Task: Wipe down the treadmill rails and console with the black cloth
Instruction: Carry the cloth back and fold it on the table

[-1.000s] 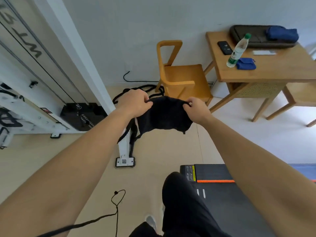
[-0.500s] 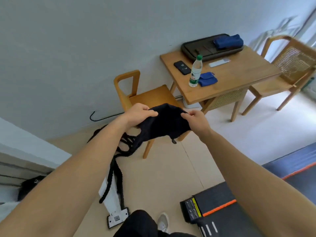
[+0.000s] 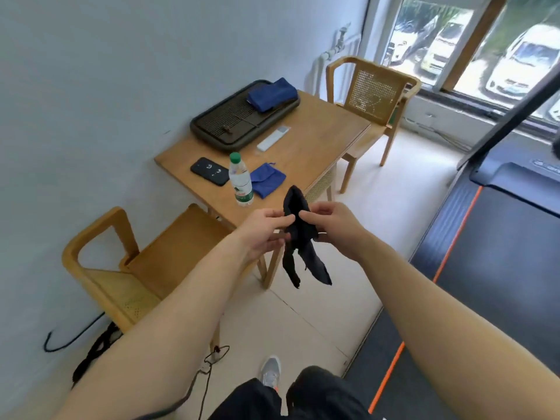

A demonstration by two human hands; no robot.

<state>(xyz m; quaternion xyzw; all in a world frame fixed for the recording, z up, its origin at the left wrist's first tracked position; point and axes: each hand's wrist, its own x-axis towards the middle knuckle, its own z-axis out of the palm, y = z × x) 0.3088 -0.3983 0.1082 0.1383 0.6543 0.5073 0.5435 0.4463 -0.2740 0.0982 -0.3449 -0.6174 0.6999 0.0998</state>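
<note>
I hold the black cloth [image 3: 298,237] in front of me with both hands, bunched together so its loose ends hang down. My left hand [image 3: 265,228] pinches it from the left and my right hand [image 3: 331,225] grips it from the right, fingers nearly touching. The treadmill [image 3: 497,253] lies at the right, with a dark belt, an orange stripe along its side rail and a black upright [image 3: 515,107] rising toward the window. Its console is out of the frame.
A wooden table [image 3: 318,137] stands ahead with a water bottle [image 3: 241,180], a phone [image 3: 209,171], blue cloths and a dark tray [image 3: 236,122]. Wooden chairs [image 3: 127,268] flank it. Cables [image 3: 91,350] lie on the floor at the left; my legs and shoe show below.
My view has swung right from the white machine toward the table and treadmill. My hands have come together, gathering the spread cloth into a bunch.
</note>
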